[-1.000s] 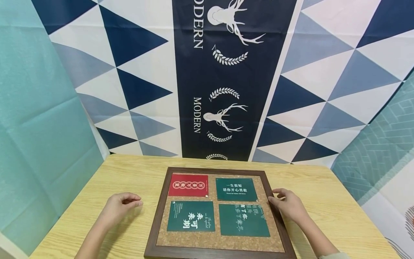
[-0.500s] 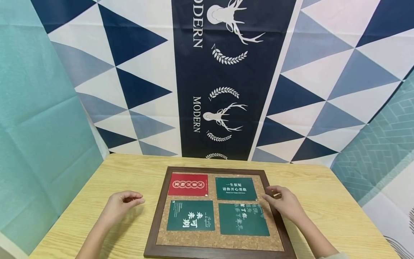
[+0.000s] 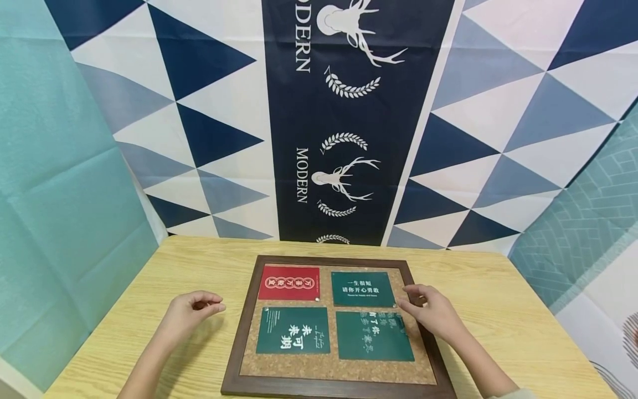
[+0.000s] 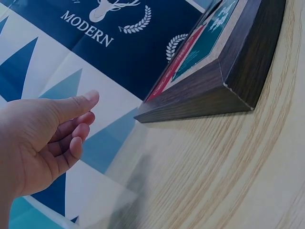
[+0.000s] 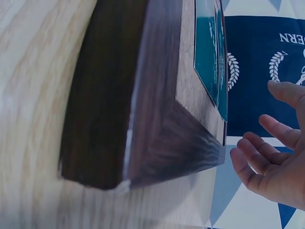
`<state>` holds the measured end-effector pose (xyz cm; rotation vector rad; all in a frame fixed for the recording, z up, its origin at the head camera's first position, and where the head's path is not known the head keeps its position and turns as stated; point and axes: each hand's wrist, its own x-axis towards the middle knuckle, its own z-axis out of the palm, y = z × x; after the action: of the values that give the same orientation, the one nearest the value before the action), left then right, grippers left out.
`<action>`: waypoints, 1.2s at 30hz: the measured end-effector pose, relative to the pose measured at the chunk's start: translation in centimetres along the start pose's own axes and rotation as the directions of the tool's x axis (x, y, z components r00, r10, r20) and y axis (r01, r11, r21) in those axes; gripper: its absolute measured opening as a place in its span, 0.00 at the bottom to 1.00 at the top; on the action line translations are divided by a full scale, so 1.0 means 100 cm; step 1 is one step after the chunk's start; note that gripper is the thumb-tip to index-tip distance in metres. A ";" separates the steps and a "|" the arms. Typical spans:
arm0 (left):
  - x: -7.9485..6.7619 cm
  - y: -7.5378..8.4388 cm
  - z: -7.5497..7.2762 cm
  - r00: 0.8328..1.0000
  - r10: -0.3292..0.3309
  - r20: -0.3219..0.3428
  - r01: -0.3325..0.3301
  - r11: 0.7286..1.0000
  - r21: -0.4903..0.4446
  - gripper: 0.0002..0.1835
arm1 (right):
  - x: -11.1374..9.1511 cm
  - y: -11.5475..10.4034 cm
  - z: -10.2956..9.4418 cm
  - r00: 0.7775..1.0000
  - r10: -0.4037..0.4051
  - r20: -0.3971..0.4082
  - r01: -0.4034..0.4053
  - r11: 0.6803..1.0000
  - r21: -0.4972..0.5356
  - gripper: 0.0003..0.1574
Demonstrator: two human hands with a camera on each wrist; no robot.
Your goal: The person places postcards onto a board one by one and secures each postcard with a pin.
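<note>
A cork board (image 3: 329, 370) in a dark brown wooden frame lies on the table. It bears a red card (image 3: 289, 284) at the upper left and green cards at the upper right (image 3: 362, 285), lower left (image 3: 293, 331) and lower right (image 3: 375, 341), all with white lettering. Over the frame's right side hovers my right hand (image 3: 432, 313), its fingertips near the gap between the two right-hand green cards. In the right wrist view its thumb and fingers are apart, with nothing seen between them. Left of the board, my left hand (image 3: 186, 318) hangs above the table, fingers loosely curled, holding nothing.
The light wood-grain table (image 3: 199, 260) extends around the board on its left and right. Behind it hangs a cloth (image 3: 224, 111) with triangles and deer heads. A teal sheet (image 3: 75, 221) covers the left side. Small clear pins (image 3: 318, 300) show at some card corners.
My right hand has moved left, from the frame's right edge to above the board beside the green cards. My left hand has shifted slightly right. The board and cards have stayed put.
</note>
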<state>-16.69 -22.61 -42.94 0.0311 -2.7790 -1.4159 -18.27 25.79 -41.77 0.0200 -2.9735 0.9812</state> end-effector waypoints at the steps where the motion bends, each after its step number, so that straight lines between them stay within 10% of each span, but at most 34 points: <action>1: 0.000 0.001 0.000 1.000 -0.001 0.001 0.001 1.000 -0.002 0.16 | 0.000 -0.001 0.000 1.000 -0.004 0.003 0.004 1.000 0.005 0.32; 36: 0.007 0.019 0.027 0.997 0.072 0.009 -0.072 0.997 -0.015 0.07 | -0.003 -0.027 0.021 0.996 -0.064 0.058 0.062 0.997 0.042 0.29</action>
<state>-17.45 -19.33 -42.99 -0.0753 -2.7471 -1.4231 -17.99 22.33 -41.83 0.1450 -2.9846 1.0511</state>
